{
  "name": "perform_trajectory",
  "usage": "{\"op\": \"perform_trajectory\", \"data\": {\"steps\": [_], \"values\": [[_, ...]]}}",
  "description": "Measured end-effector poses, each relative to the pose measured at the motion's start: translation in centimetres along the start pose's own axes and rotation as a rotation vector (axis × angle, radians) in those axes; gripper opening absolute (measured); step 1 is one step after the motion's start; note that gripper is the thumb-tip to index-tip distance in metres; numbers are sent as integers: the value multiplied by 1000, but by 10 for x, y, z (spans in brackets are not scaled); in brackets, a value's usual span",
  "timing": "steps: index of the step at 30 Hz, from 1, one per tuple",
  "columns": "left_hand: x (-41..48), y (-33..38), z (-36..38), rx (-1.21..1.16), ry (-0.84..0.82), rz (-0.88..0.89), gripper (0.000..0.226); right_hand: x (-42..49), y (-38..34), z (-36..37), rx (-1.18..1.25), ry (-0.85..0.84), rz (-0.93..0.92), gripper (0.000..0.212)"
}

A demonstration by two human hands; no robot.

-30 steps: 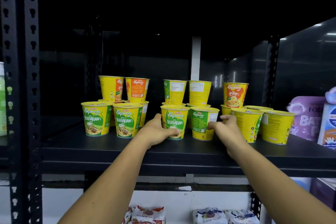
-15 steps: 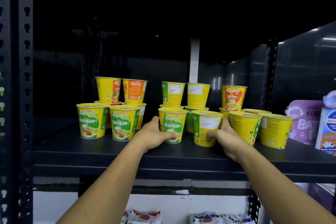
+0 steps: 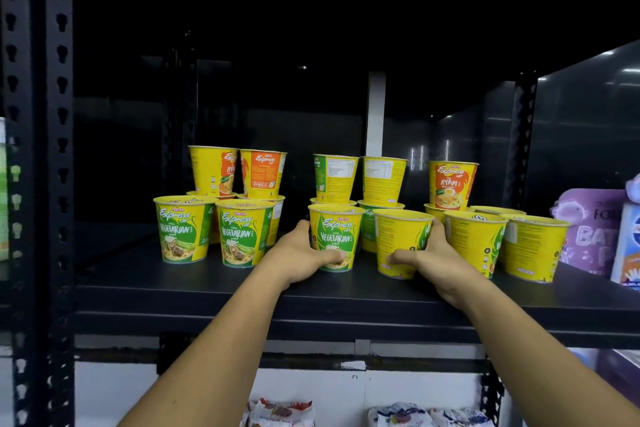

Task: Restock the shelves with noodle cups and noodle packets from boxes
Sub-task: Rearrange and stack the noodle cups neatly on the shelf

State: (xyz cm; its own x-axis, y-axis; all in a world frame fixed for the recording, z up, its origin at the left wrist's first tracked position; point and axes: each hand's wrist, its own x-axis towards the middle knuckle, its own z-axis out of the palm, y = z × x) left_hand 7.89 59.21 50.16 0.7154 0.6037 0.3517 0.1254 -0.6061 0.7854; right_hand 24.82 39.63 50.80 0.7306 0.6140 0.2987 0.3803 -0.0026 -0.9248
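Cup just beside right hand.

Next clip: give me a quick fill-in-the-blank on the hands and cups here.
1. The left hand grips the labelled cup, which reads ____.
2. The right hand grips the turned-away cup, mainly ____ in colour.
3. The stacked cup at far right reads ____.
4. Below the shelf lie noodle ____.

Missing words: Vegetarian; yellow; Ayam; packets.

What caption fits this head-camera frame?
On the black shelf, left hand grips a Vegetarian noodle cup, right hand the yellow cup beside it.
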Motion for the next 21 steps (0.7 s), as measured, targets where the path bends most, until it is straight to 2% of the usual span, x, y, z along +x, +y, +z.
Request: {"op": "perform_trajectory", "data": {"steps": [2, 4, 11, 16, 21], "values": [[0, 0, 0, 3, 3, -2, 67, 1, 0, -3, 33, -31, 0, 105], [0, 1, 0, 6, 2, -6, 66, -2, -2, -4, 80, -36, -9, 102], [-1, 4, 0, 5, -6, -3, 64, -1, -1, 0, 34, -32, -25, 119], [-1, 3, 0, 9, 0, -7, 66, 0, 1, -2, 87, -34, -21, 97], [-1, 4, 0, 9, -4, -10, 68, 0, 0, -2, 156, 1, -1, 116]]}}
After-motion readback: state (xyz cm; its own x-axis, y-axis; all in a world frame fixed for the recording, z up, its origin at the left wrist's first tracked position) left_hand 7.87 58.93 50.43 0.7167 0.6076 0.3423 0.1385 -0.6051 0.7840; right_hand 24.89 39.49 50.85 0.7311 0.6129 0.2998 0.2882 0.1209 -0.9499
